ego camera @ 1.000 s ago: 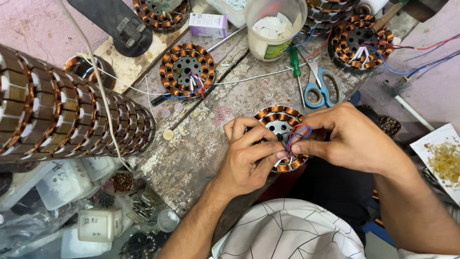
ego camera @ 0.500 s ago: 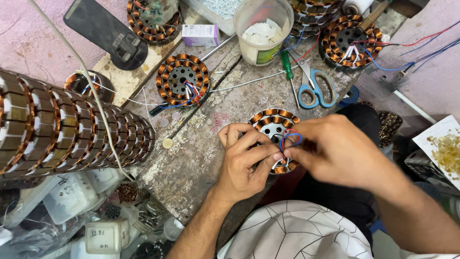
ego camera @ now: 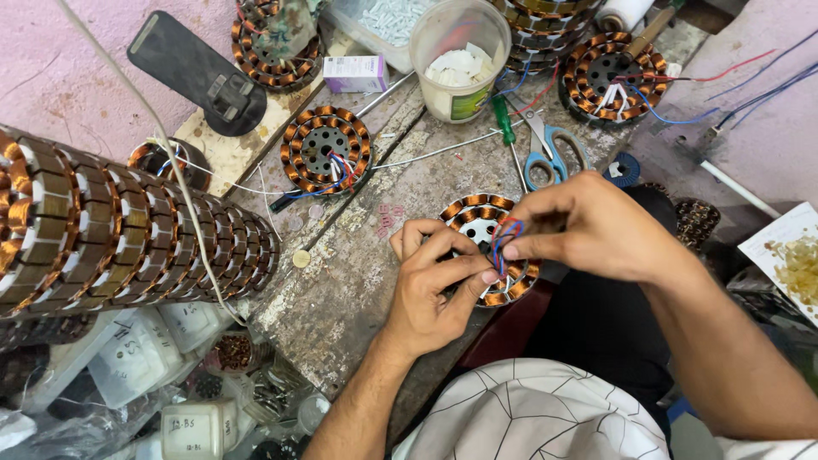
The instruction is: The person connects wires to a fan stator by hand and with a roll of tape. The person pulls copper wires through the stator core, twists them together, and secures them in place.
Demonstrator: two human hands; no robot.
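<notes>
left hand (ego camera: 434,294) and right hand (ego camera: 588,226) both pinching red/blue wires (ego camera: 501,243) over copper-wound stator (ego camera: 487,247) at surface (ego camera: 358,273) edge.

Five loose copper-wound stators: (ego camera: 486,247), (ego camera: 326,153), (ego camera: 609,77), (ego camera: 273,43), (ego camera: 166,162) (long stacked row (ego camera: 128,238) uncounted). One pair of scissors (ego camera: 550,153), one green screwdriver (ego camera: 509,136), one plastic tub (ego camera: 460,60), two hands (ego camera: 434,290) (ego camera: 588,226).

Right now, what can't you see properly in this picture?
- Head view: the near side of the copper-wound ring is hidden under the left hand and right hand.
- Where the red and blue wires end is covered by the fingertips.
- The long stack of rings is cut off by the left edge.
- The tub's contents are too blurred to tell.
</notes>
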